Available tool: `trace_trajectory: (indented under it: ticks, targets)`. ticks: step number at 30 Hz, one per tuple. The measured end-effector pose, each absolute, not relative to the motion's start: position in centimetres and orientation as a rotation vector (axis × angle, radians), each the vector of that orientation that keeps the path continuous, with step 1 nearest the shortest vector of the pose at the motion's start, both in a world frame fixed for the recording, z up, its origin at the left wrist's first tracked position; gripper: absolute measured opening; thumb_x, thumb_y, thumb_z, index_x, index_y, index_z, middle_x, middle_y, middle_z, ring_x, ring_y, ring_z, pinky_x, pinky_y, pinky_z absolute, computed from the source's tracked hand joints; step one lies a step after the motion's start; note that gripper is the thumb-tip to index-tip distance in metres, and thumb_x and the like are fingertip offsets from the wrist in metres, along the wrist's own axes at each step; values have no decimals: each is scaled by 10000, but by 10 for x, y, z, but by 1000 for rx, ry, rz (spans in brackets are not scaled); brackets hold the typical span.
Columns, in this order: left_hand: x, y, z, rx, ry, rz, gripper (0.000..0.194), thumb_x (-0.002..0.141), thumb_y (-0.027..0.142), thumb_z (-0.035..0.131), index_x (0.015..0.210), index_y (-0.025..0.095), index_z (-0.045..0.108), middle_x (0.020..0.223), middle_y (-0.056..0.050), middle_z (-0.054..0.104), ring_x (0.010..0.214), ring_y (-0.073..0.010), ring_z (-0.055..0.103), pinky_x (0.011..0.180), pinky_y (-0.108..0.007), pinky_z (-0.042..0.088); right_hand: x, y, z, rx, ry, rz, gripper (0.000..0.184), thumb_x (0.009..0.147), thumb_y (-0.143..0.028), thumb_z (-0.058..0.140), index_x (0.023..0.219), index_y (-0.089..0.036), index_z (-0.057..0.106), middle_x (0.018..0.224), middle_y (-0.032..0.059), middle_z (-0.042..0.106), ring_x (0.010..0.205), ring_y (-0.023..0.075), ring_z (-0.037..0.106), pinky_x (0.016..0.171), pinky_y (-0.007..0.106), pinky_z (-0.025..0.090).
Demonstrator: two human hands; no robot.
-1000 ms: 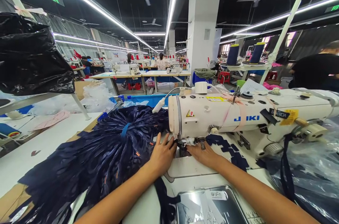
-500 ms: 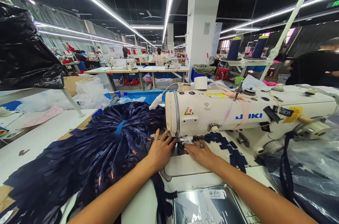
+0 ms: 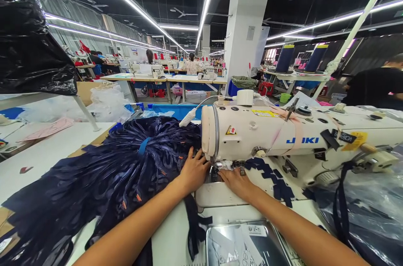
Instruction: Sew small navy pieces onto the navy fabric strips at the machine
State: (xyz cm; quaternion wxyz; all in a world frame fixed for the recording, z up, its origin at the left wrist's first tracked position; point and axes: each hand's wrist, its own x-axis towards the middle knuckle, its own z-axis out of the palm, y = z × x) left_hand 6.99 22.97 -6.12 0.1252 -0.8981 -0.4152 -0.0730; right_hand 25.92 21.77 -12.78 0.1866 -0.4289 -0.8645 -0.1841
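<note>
A white sewing machine point(image 3: 283, 131) with blue lettering reaches in from the right. Its presser foot point(image 3: 215, 174) lies between my two hands. My left hand point(image 3: 194, 171) rests flat on the left of the foot, fingers spread, beside a large bundle of navy fabric strips point(image 3: 163, 144) tied with a blue band point(image 3: 144, 147). From the right, my right hand point(image 3: 236, 181) lies low with its fingers stretched towards the foot, partly hidden under the machine head. Whatever cloth lies under the foot is too dark and small to make out. A navy strip point(image 3: 193, 224) hangs over the table's front.
Small navy fabric pieces point(image 3: 270, 178) lie right of the needle area. A shiny metal tray point(image 3: 242, 245) sits in front, and clear plastic point(image 3: 374, 203) covers dark material at right. Two navy thread cones point(image 3: 285, 59) stand behind. A black plastic bag point(image 3: 31, 43) hangs at left.
The view has shifted slightly, moving the machine a little to the right in the picture. Both hands keep their places beside the presser foot.
</note>
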Motion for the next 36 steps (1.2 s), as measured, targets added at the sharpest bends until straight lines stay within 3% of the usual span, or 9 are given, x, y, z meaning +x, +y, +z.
trace_trajectory:
  ticks: [6,9,15,20,22,25,30,33,36]
  targets:
    - [74,230,-61,-2610,-1248,-232,229,805,125,479,961,146,645,1038,-110,633,1056,-302,505,971,-564,293,254,221,-127,-1330,-2420,-488,292,914,-219,369,1008,-190,644,852,100,673,746,235,615,700,379,509]
    - [70,217,-55,-2623,-1236,-293,229,789,97,489,956,122,643,1081,-111,615,1077,-281,490,995,-484,310,253,220,-118,-1398,-2406,-423,283,896,-205,386,988,-169,651,831,106,672,727,239,608,689,374,498]
    - [35,160,-32,-2842,-995,-373,199,853,127,432,844,138,631,880,-53,638,826,-178,547,763,-306,410,261,207,-93,-1312,-2526,-315,303,843,-113,403,1045,-134,628,901,112,657,822,243,594,746,354,473]
    - [19,132,-31,-2984,-825,-263,274,811,79,503,1040,213,571,1027,-2,616,974,-162,503,817,-293,341,263,192,-89,-1192,-2484,-282,296,828,-105,431,1068,-119,603,1045,128,619,934,234,566,830,365,453]
    - [19,129,-37,-2939,-775,-242,250,770,56,543,957,219,579,922,11,619,915,-157,506,786,-291,328,267,182,-87,-1080,-2453,-274,260,833,-113,444,1038,-123,603,1097,127,596,985,226,544,871,373,431]
    - [17,130,-45,-2748,-698,-435,163,747,37,542,675,183,528,718,5,568,722,-156,487,702,-298,314,282,171,-80,-982,-2441,-286,189,831,-108,472,965,-138,603,1043,97,609,957,195,538,893,362,399]
    - [19,133,-28,-2604,-690,-696,229,742,-2,425,621,190,462,614,9,516,553,-151,413,569,-290,269,321,179,-70,-1382,-2318,-371,141,816,-89,506,741,-158,603,778,41,606,760,172,534,732,317,391]
    - [22,129,-16,-2704,-841,-848,208,762,45,392,632,191,463,603,11,514,548,-141,424,558,-265,293,328,194,-68,-1580,-2238,-388,109,798,-97,543,774,-169,620,824,45,606,814,192,530,719,316,371]
    - [9,116,-13,-3012,-1073,-683,141,776,117,475,661,195,498,671,32,563,625,-118,494,592,-217,347,320,202,-69,-1644,-2264,-461,90,804,-136,547,802,-175,629,871,64,605,869,224,515,746,343,355]
